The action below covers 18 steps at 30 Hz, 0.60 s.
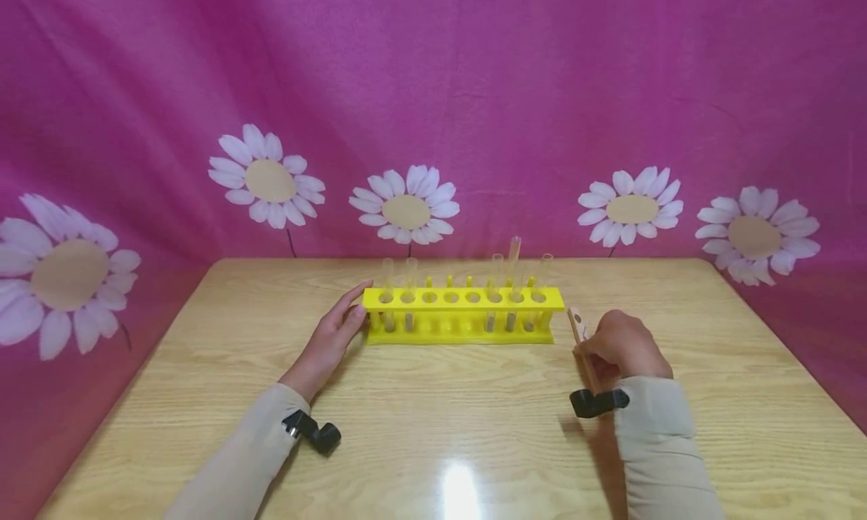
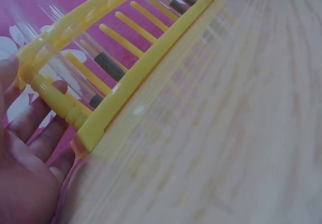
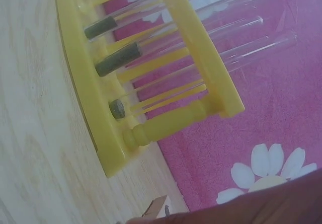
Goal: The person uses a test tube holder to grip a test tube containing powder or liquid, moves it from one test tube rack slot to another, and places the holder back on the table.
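Observation:
A yellow test tube rack (image 1: 460,299) stands upright on the table. Two clear test tubes (image 1: 409,273) occupy its left end and three its right end; dark grey material (image 3: 118,59) sits at their bottoms. My left hand (image 1: 332,339) holds the rack's left end, its fingers about the end post (image 2: 53,98) in the left wrist view. Beside the right end, my right hand (image 1: 626,345) grips a wooden test tube holder (image 1: 578,324), whose tip lies near the rack without visibly touching it. Only part of the right hand shows in the right wrist view.
The wooden table (image 1: 433,415) extends in front of the rack and to both sides. A purple-pink cloth (image 1: 515,114) with white flowers hangs behind and at the sides. The rack's middle holes (image 1: 451,298) hold no tubes.

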### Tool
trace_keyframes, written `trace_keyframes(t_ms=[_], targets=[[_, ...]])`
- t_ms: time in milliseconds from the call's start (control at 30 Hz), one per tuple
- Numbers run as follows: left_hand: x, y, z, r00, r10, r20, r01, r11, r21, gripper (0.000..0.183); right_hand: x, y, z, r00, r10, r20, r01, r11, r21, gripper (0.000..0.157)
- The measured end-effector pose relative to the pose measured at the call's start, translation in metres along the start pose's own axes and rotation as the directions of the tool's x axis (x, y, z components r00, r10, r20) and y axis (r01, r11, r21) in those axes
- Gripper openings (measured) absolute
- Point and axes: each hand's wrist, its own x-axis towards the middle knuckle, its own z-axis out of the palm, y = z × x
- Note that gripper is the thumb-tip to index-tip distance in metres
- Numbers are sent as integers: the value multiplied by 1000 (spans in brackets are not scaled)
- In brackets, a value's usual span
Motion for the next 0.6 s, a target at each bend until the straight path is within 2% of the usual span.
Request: trace_keyframes(t_ms=[233,333,400,467,533,600], targets=[[-2,-1,-1,1000,9,4,-9,999,-52,50,0,-3,0,1000,19,18,-19,1000,-8,28],[0,1,-3,1000,14,8,-13,996,-90,51,0,-5,-3,1000,-12,4,12,998,-63,33],[1,4,-5,1000,9,1,-9,997,-82,52,-1,-10,-6,998,-52,-27,49,993,-104,38],[3,9,-5,1000,1,-12,-1,1000,-29,52,-5,-16,-11,992,-99,-81,88,988,-128,42],[3,17,-3,1000,-15,-21,16,997,72,54,-13,-22,-17,980,-139,-146,118,983,-139,49],[2,28,2,1000,-14,-23,18,981,194,57,-24,-27,-24,962,-177,-207,149,978,-144,58]])
